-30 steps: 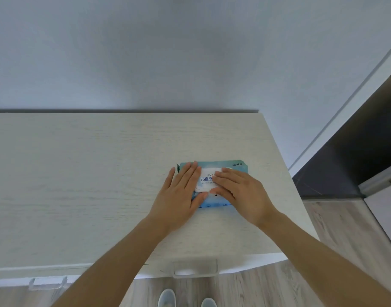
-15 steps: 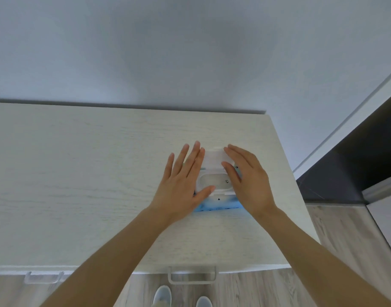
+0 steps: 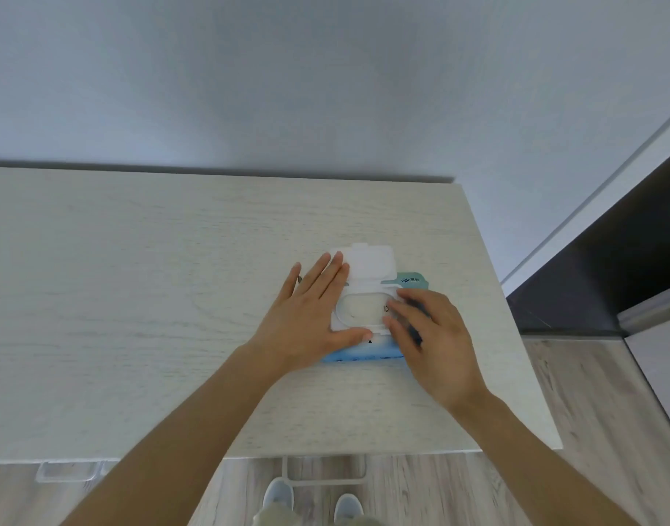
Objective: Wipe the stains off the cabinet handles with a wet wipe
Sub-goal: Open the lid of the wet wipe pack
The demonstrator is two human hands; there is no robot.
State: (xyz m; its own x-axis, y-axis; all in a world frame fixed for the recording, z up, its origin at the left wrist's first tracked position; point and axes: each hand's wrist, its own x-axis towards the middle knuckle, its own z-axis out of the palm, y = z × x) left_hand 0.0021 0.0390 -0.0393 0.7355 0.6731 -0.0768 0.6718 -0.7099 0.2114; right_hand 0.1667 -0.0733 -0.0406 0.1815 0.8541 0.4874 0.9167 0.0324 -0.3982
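Since half a second ago, right hand point(image 3: 436, 339) has slid down to the dispenser opening, fingers extended, blurred. Pale wood-grain cabinet top point(image 3: 136, 298) carries the blue soft wet-wipe pack point(image 3: 363, 353) at 3 o'clock, white lid point(image 3: 371, 261) flipped open toward 12. Left hand point(image 3: 306, 317) presses it flat, fingers straight.

Place: a room in a home
Furniture: a pale wood-grain cabinet point(image 3: 136, 298) against a plain grey-white wall point(image 3: 287, 77), clear handles point(image 3: 65, 473) on its front edge
Floor: grey wood-look planks point(image 3: 599, 404)
Side: a dark doorway point(image 3: 629, 252) with white trim
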